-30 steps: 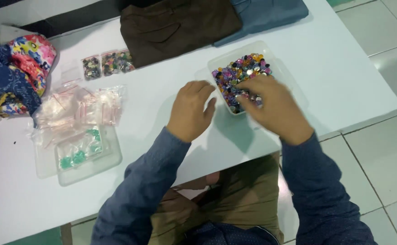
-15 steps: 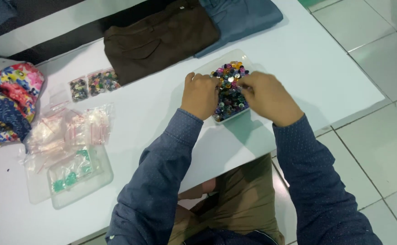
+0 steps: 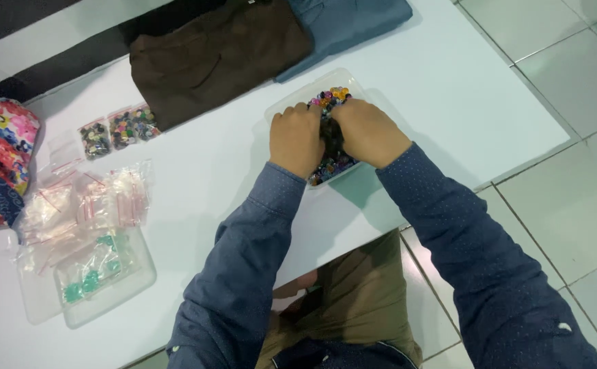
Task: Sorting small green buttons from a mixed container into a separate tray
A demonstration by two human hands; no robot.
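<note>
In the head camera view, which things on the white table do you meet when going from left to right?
Flowered cloth → clear lid with green beads → two small bags of dark beads → brown folded garment → left hand → right hand, both in the clear tray of coloured beads.

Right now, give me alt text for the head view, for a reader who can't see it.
Both hands, left hand and right hand, dig into a clear tray of mixed coloured beads on a white table. Small zip bags lie to the left, and folded brown cloth lies beyond the tray.
</note>
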